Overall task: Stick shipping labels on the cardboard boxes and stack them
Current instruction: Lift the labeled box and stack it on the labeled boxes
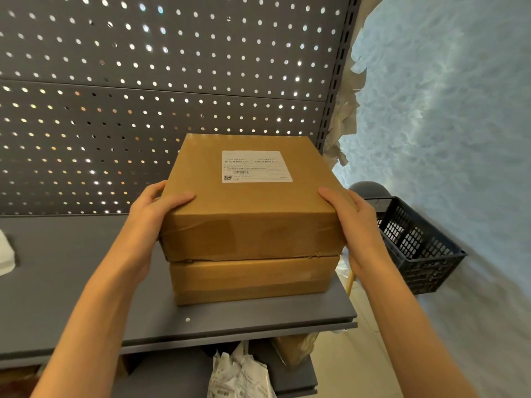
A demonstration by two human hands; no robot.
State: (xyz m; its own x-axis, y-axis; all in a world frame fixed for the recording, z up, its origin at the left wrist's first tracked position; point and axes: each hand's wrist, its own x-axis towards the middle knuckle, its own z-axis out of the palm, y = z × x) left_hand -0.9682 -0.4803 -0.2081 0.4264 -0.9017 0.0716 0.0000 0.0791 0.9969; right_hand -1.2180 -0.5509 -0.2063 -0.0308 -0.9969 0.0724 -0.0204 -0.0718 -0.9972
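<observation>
A brown cardboard box [247,225] rests on top of a second, similar cardboard box [250,280] on the grey shelf [86,297]. A white shipping label [256,166] with a barcode is stuck on the upper box's top face. My left hand [156,214] grips the upper box's left side, thumb on the top edge. On the opposite side my right hand [352,222] holds the same box, thumb over its near right corner. The lower box's top is hidden.
A grey pegboard panel [143,96] rises behind the shelf. A black plastic crate [413,242] stands to the right on the floor. A white object [5,257] lies at the shelf's left edge. Crumpled label paper [241,374] and another carton sit on the lower shelf.
</observation>
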